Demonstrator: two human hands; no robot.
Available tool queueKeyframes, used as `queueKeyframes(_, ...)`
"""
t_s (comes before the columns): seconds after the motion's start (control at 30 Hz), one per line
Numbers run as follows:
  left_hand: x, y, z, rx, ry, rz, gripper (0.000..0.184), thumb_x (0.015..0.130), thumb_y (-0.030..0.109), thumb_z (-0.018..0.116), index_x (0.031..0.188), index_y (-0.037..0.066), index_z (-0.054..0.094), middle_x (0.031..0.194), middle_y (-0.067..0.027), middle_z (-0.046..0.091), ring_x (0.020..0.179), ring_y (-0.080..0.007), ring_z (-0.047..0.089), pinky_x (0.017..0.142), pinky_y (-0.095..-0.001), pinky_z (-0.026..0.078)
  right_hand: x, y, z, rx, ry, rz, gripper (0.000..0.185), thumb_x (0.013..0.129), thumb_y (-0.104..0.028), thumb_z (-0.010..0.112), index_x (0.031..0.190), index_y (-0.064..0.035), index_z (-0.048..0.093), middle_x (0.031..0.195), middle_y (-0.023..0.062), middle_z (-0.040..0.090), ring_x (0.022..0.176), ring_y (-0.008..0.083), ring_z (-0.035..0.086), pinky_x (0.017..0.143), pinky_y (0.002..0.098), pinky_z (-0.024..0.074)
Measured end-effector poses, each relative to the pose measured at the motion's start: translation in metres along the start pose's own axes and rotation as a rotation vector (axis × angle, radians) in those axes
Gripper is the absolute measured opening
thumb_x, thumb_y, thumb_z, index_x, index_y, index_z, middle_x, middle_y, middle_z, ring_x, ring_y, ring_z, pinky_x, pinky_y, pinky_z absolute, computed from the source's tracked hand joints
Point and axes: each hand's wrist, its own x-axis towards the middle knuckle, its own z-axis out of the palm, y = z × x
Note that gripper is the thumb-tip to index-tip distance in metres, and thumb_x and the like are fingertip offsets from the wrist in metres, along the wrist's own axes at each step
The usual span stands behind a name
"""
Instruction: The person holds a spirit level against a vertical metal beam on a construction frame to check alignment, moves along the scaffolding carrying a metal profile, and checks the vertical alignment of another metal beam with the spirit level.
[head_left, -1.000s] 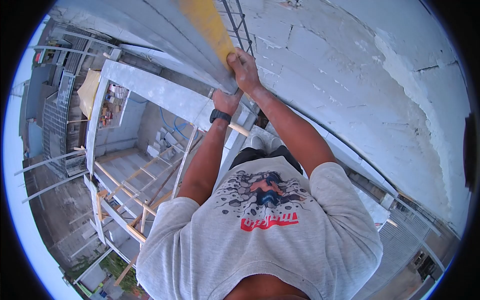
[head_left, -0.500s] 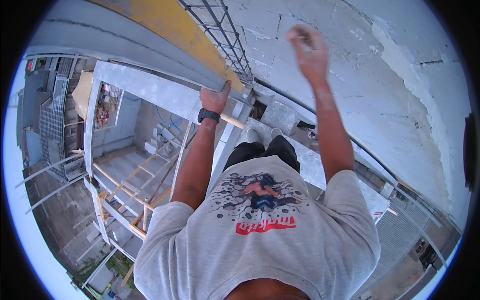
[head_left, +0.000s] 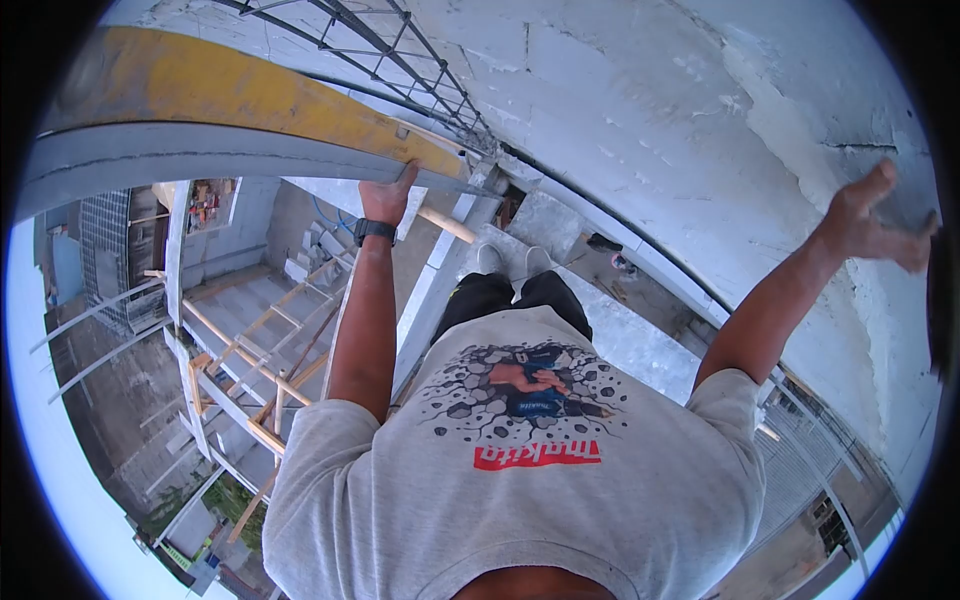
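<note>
A long board with a yellow face (head_left: 250, 95) and a grey side slants across the upper left. My left hand (head_left: 390, 195), with a dark watch at the wrist, is closed on the board's lower edge near its narrow end, thumb on the near side; the other fingers are mostly hidden. Out to the right, my right hand (head_left: 880, 225) is open with thumb and fingers apart and nothing in it. It is in front of the pale block wall (head_left: 640, 130), close to a dark object (head_left: 940, 300) cut off by the view's edge; contact cannot be made out.
A steel rebar cage (head_left: 400, 60) stands against the wall behind the board. My feet are on a narrow block ledge (head_left: 620, 320). To the left there is a deep drop with wooden scaffolding poles (head_left: 250, 370) and rooms below. A round wooden pole (head_left: 447, 224) juts out near my feet.
My right hand has swung outward to the right and its fingers have spread. The board has turned to lie flatter across the view, with my left hand still on it, slightly further left.
</note>
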Motion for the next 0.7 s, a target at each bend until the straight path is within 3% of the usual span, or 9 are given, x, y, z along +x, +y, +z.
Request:
queueKeyframes(0.1, -0.002, 0.003, 0.004, -0.045, 0.035, -0.019, 0.035, 0.078, 0.019, 0.081, 0.103, -0.003, 0.07, 0.101, -0.0159, 0.073, 0.09, -0.0237, 0.069, 0.082, -0.0348, 0.053, -0.015, 0.004, 0.018, -0.194, -0.045, 0.0, 0.086, 0.081, -0.06, 0.07, 0.13, 0.0024, 0.036, 0.129, 0.0186, 0.029, 0.121, 0.0285, 0.029, 0.09, 0.0439, 0.0375)
queueKeyframes(0.2, -0.005, 0.011, 0.0, 0.036, 0.041, -0.054, 0.037, 0.078, 0.02, 0.081, 0.104, -0.003, 0.069, 0.102, -0.0161, 0.073, 0.092, -0.0243, 0.069, 0.083, -0.0353, 0.053, -0.016, -0.005, 0.026, -0.164, 0.015, -0.011, 0.084, 0.082, -0.06, 0.069, 0.131, 0.0016, 0.038, 0.134, 0.0197, 0.03, 0.124, 0.03, 0.031, 0.094, 0.045, 0.0393)
queueKeyframes(0.27, -0.004, 0.011, 0.0, 0.11, 0.049, -0.046, 0.037, 0.078, 0.02, 0.081, 0.105, -0.003, 0.069, 0.102, -0.0157, 0.073, 0.092, -0.0251, 0.069, 0.084, -0.0356, 0.053, -0.018, -0.013, 0.031, 0.017, 0.209, 0.082, 0.072, 0.09, -0.041, 0.069, 0.152, -0.0228, 0.037, 0.158, 0.0157, 0.028, 0.145, 0.0431, 0.023, 0.11, 0.0707, 0.0206)
queueKeyframes(0.3, -0.004, 0.008, 0.0, 0.112, 0.052, -0.045, 0.037, 0.078, 0.02, 0.081, 0.105, -0.003, 0.069, 0.102, -0.0157, 0.073, 0.092, -0.0251, 0.069, 0.084, -0.0356, 0.053, -0.017, -0.013, 0.029, 0.018, 0.211, 0.085, 0.072, 0.09, -0.041, 0.069, 0.152, -0.0228, 0.037, 0.158, 0.0157, 0.028, 0.145, 0.0431, 0.023, 0.11, 0.0707, 0.0206)
queueKeyframes(0.33, -0.003, 0.006, -0.002, 0.099, 0.029, -0.029, 0.037, 0.078, 0.02, 0.081, 0.105, -0.003, 0.069, 0.102, -0.0156, 0.073, 0.093, -0.0252, 0.069, 0.084, -0.0356, 0.052, -0.015, -0.011, 0.026, -0.035, 0.134, 0.026, 0.073, 0.087, -0.049, 0.069, 0.142, -0.0119, 0.039, 0.149, 0.0181, 0.029, 0.137, 0.0376, 0.028, 0.105, 0.0593, 0.0294)
queueKeyframes(0.4, -0.002, 0.006, -0.002, 0.084, 0.007, -0.006, 0.037, 0.079, 0.02, 0.081, 0.105, -0.003, 0.069, 0.102, -0.0155, 0.073, 0.093, -0.0253, 0.069, 0.084, -0.0356, 0.052, -0.014, -0.006, 0.024, -0.093, 0.061, -0.033, 0.08, 0.083, -0.057, 0.07, 0.132, -0.001, 0.041, 0.14, 0.0205, 0.031, 0.13, 0.032, 0.032, 0.1, 0.0478, 0.0382)
queueKeyframes(0.7, -0.001, -0.002, -0.001, 0.014, 0.031, -0.045, 0.04, 0.079, 0.021, 0.081, 0.107, -0.004, 0.068, 0.105, -0.0166, 0.072, 0.094, -0.0263, 0.068, 0.084, -0.0363, 0.053, -0.022, -0.005, 0.021, -0.046, 0.101, 0.018, 0.073, 0.081, -0.05, 0.075, 0.13, -0.002, 0.048, 0.144, 0.02, 0.034, 0.138, 0.0335, 0.029, 0.107, 0.0506, 0.0351)
